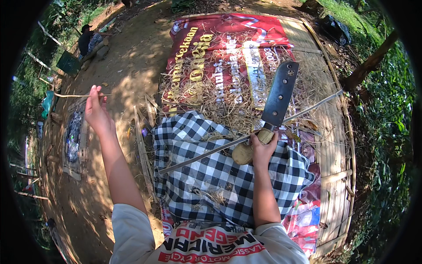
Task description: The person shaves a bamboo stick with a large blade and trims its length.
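Observation:
My left hand (99, 110) is raised over the bare ground on the left, its fingers pinched on a thin brown strip (70, 95). In front of me, my right hand (265, 149) is wrapped round the wooden handle (242, 155) of a cleaver (280, 94). Its broad dark blade has several rivets or holes and points up and away. A long, narrow greyish strip (202, 152) runs slantwise past the right hand; whether that hand also grips it, I cannot tell. Beneath lies a black-and-white checked cloth (198, 185) over my lap.
Pale shavings (220, 105) litter a red printed banner (193, 66) on a bamboo platform (336, 176). A wooden post (371, 61) and plants border the right side. At far left are an ash patch (74, 136) and a seated person (90, 42). Bamboo pieces (143, 149) lie left of the cloth.

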`<act>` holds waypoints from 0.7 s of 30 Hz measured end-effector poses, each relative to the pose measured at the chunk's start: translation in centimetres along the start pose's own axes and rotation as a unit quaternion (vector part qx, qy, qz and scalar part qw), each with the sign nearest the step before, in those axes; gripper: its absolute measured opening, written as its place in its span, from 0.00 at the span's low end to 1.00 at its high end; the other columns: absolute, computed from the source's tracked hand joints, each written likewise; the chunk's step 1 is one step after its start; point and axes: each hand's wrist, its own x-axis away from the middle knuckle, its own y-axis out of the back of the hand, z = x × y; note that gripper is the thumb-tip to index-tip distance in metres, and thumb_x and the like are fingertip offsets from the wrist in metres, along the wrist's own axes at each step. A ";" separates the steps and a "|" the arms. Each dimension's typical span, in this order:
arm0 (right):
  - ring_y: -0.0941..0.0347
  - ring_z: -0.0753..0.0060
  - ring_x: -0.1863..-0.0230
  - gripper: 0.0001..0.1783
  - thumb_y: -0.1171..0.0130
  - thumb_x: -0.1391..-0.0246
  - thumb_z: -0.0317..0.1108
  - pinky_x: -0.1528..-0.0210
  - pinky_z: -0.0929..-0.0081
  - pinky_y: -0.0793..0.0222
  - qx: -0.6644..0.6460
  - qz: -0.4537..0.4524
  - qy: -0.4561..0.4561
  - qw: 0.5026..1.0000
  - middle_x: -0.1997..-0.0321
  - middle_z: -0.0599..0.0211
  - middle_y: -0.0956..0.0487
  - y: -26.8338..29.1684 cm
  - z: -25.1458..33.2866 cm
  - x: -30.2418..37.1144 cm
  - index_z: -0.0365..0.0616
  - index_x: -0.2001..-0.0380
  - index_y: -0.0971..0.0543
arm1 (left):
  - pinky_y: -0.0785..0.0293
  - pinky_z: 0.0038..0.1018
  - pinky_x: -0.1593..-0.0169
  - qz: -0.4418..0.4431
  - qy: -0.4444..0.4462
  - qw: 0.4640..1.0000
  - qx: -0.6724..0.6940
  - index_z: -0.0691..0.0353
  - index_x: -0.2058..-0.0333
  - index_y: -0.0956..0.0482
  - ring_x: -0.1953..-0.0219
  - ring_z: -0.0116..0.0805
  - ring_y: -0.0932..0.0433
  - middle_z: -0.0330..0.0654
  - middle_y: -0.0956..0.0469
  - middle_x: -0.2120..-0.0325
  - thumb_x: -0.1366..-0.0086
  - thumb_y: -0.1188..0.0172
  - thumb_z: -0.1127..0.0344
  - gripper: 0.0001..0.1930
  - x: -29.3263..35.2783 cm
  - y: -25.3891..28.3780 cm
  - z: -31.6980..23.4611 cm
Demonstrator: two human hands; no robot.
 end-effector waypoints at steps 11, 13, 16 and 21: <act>0.28 0.74 0.67 0.23 0.35 0.57 0.22 0.61 0.75 0.30 0.043 0.006 -0.026 0.999 0.66 0.64 0.26 0.3 -1.0 0.1 0.37 0.58 0.34 | 0.29 0.37 0.45 0.568 0.147 0.671 -0.454 0.61 0.36 0.41 0.41 0.53 0.31 0.58 0.32 0.43 0.42 0.36 0.46 0.42 18.2 -4.0 2.8; 0.27 0.74 0.68 0.24 0.35 0.57 0.21 0.64 0.76 0.29 0.023 0.013 -0.037 0.999 0.66 0.64 0.26 -0.1 -1.0 0.3 0.37 0.57 0.35 | 0.24 0.34 0.55 0.561 0.174 0.625 -0.514 0.58 0.43 0.30 0.58 0.45 0.19 0.52 0.20 0.58 0.45 0.33 0.48 0.34 20.3 -4.2 1.5; 0.27 0.75 0.70 0.25 0.36 0.57 0.20 0.67 0.76 0.29 0.018 0.023 -0.038 0.999 0.68 0.63 0.26 -0.3 -1.1 0.4 0.36 0.56 0.35 | 0.28 0.37 0.69 0.521 0.113 0.680 -0.503 0.60 0.63 0.21 0.76 0.47 0.22 0.47 0.23 0.80 0.40 0.36 0.52 0.17 21.9 -2.7 2.9; 0.26 0.75 0.76 0.25 0.37 0.54 0.19 0.75 0.77 0.30 0.035 0.055 -0.089 0.994 0.71 0.61 0.25 0.4 0.3 -0.3 0.33 0.55 0.37 | 0.32 0.42 0.74 0.475 0.102 0.737 -0.470 0.62 0.75 0.23 0.81 0.52 0.26 0.50 0.29 0.88 0.38 0.39 0.51 0.18 22.7 -0.4 3.8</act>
